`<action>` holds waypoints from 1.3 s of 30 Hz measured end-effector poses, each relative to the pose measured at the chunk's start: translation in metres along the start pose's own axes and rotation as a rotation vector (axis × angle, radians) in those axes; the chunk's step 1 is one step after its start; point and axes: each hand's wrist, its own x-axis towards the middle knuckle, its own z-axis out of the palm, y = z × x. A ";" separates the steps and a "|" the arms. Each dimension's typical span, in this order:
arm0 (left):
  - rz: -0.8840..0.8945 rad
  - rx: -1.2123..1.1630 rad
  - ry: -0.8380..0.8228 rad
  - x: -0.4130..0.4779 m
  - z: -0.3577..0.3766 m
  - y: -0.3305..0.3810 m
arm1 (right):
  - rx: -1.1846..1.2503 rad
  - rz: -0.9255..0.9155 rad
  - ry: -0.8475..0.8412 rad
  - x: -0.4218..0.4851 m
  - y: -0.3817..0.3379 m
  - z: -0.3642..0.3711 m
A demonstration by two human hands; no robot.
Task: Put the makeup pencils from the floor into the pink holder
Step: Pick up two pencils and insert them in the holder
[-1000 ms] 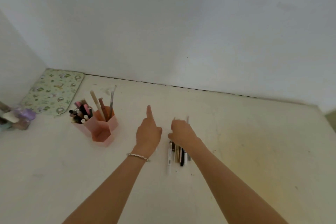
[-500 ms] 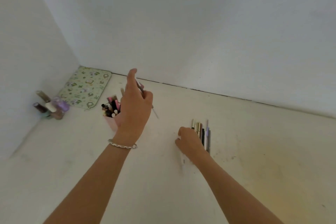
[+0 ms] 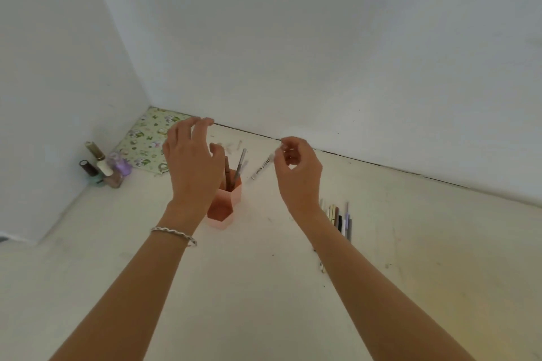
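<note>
Left hand (image 3: pixel 192 164) raised over pink holder (image 3: pixel 225 205), fingers spread and released, white pencil (image 3: pixel 262 168) pinched by right hand (image 3: pixel 297 173) fingers, lifted from floor row (image 3: pixel 337 218) since 0.5 s ago

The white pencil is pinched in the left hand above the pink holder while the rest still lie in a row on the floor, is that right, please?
Not quite: the head view shows the white pencil pinched in the right hand, not the left. The left hand is open and empty over the pink holder. The other pencils do lie in a row on the floor.
</note>
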 end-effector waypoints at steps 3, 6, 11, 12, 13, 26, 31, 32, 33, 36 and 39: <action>-0.033 -0.102 0.028 0.003 -0.010 0.002 | 0.000 -0.052 -0.056 -0.003 -0.002 0.019; -0.099 -0.161 0.022 0.001 -0.013 0.000 | -0.080 -0.065 -0.173 -0.014 0.009 0.035; -0.130 -0.222 0.008 -0.009 -0.009 0.013 | -0.268 -0.226 -0.328 -0.022 0.026 0.041; -0.121 -0.225 0.020 -0.012 -0.007 0.019 | -0.301 -0.278 -0.345 -0.022 0.026 0.040; -0.103 -0.233 0.039 -0.016 -0.003 0.026 | -0.319 -0.313 -0.336 -0.021 0.026 0.037; -0.055 -0.095 -0.792 -0.132 0.122 0.120 | -0.173 0.237 0.077 0.027 0.075 -0.077; -0.120 -0.030 -0.868 -0.144 0.145 0.126 | -0.193 0.286 0.034 0.019 0.091 -0.096; -0.139 -0.043 -0.886 -0.143 0.147 0.125 | -0.196 0.294 0.021 0.017 0.093 -0.097; -0.156 -0.057 -0.908 -0.142 0.149 0.123 | -0.202 0.303 0.009 0.016 0.096 -0.098; -0.257 -0.161 -0.903 -0.132 0.151 0.118 | -0.261 0.359 -0.055 0.012 0.104 -0.101; -0.313 -0.296 -0.787 -0.116 0.148 0.114 | -0.459 0.436 -0.221 0.007 0.114 -0.103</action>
